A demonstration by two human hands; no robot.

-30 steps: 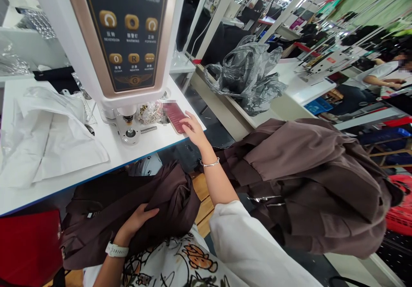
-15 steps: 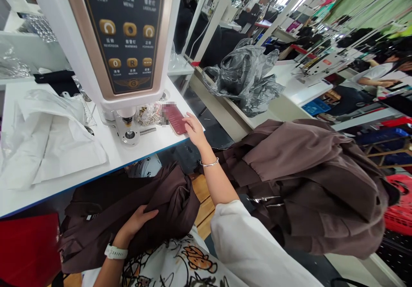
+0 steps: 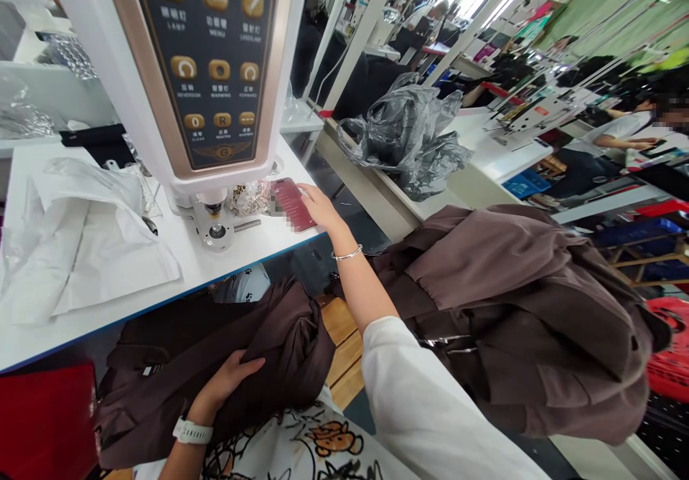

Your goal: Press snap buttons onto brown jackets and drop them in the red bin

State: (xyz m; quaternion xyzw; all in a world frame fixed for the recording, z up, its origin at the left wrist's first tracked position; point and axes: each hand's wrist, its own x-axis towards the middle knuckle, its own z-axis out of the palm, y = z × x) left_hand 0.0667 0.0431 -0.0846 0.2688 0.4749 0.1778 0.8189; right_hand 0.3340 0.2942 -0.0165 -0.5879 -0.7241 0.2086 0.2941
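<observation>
Left hand [image 3: 230, 377] held brown garment [image 3: 288, 336] below smartphone [image 3: 292, 204]; right hand [image 3: 319, 208] was at smartphone's right edge, grip unclear.

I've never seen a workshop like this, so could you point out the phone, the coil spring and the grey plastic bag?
Phone [image 3: 294, 199]: head view, on the middle of its reddish screen.
Coil spring [image 3: 247, 226]: head view, halfway along its coils.
Grey plastic bag [image 3: 395, 127]: head view, on its crumpled upper part.

Nine gold buttons [image 3: 219, 70] are counted on the machine [image 3: 194, 135]. To its right, one phone [image 3: 293, 204], one spring [image 3: 247, 226] and one bracelet [image 3: 348, 253] are seen; below it, one watch [image 3: 192, 431].
</observation>
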